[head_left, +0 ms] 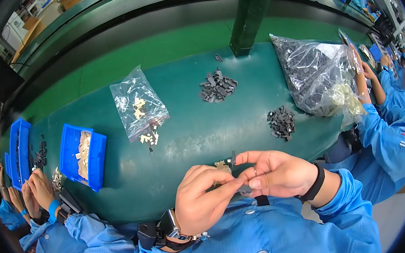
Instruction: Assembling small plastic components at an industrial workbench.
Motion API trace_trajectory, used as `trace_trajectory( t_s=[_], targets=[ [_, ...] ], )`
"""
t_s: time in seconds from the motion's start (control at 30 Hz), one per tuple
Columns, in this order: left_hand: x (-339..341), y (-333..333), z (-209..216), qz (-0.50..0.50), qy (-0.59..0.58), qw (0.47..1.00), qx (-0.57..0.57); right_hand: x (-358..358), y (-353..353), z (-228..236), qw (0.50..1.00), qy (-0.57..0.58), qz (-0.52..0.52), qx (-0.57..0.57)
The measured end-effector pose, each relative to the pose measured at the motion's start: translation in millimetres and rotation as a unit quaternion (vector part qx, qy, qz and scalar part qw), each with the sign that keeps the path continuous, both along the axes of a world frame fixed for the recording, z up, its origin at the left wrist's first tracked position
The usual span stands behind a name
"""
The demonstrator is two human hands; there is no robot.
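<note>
Close in front of my body, at the near edge of the green table (180, 151), my two hands meet. My left hand (204, 195) is closed, its thumb and forefinger pinching a small grey plastic piece (244, 189). The thumb and fingers of my right hand (281, 173) grip that same piece from the other side. My fingers cover most of it. Just beyond the fingertips lie small cream-coloured pieces (223, 166), partly hidden by my left hand. A small dark piece (233, 157) shows by my right forefinger; whether it is touched, I cannot tell.
Dark grey pieces lie in a far pile (217, 85) and a right pile (281, 123). A clear bag (138, 101) holds cream pieces. A large bag of dark pieces (313, 73) stands right, near a co-worker's sleeve (385, 132). Left are a blue bin (98, 159) and another co-worker's hands (40, 190).
</note>
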State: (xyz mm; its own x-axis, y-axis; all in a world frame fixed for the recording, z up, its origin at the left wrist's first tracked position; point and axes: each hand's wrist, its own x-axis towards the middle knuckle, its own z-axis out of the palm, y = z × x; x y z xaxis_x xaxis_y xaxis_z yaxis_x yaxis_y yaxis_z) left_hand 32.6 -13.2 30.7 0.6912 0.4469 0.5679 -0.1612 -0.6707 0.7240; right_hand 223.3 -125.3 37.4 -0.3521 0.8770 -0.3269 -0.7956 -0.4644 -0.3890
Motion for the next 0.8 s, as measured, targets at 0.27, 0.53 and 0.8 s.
trace_trajectory(
  t_s=[0.27,0.53,0.8],
  targets=[
    [2.3,-8.2,-12.4,0.017,-0.025,0.999,0.011,-22.9,-16.4,-3.3,0.969,-0.184,-0.163,0.033],
    [5.8,-25.6,-21.9,0.093,0.036,0.995,0.025,-28.2,-30.0,-8.0,0.913,-0.349,-0.197,0.076],
    [2.4,-31.4,-21.0,0.119,0.094,0.983,0.105,-35.1,-28.5,-26.3,0.916,-0.335,-0.216,0.051]
  ],
)
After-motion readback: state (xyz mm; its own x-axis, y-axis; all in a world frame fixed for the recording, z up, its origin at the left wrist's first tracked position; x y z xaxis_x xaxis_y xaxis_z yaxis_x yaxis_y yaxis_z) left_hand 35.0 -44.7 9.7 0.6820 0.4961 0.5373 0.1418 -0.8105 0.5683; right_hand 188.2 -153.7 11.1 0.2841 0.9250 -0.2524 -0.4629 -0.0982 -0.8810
